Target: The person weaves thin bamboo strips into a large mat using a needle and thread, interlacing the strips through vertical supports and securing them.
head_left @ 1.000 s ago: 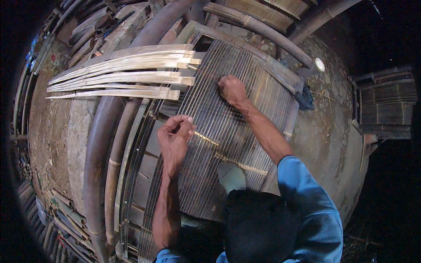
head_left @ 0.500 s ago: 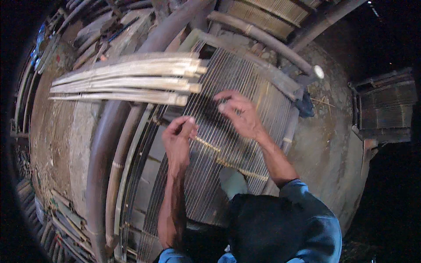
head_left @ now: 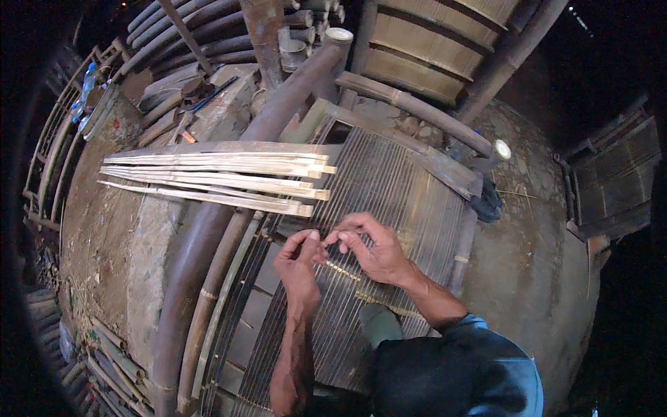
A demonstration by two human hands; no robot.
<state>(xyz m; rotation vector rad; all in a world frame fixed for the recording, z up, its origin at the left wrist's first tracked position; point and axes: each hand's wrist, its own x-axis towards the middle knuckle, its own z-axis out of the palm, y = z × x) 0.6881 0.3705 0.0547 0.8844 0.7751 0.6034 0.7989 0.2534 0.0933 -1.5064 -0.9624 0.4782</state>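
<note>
Over a slatted frame [head_left: 410,181] of thin, dark, closely spaced bamboo strips, my two hands come together with their fingertips almost touching. Thumb and forefinger of my left hand [head_left: 300,267] are pinched; anything between them is too small to make out. My right hand [head_left: 381,254] is also closed in a pinch, with the thumb against the fingers, and its content cannot be seen. Just below the hands a pale woven binding [head_left: 343,270] runs across the strips. A second pale binding [head_left: 389,304] lies nearer me, beside my covered knee.
Split pale bamboo slats [head_left: 229,187] rest across a thick bamboo pole [head_left: 184,271] on the left. Another pole [head_left: 417,111] crosses the far end. Stacked bamboo [head_left: 208,35] lies at the far left. A plastic bottle [head_left: 88,76] is near the left edge.
My right hand has come down and toward the left hand, so their fingertips now nearly meet. The view has shifted, showing more of the far end.
</note>
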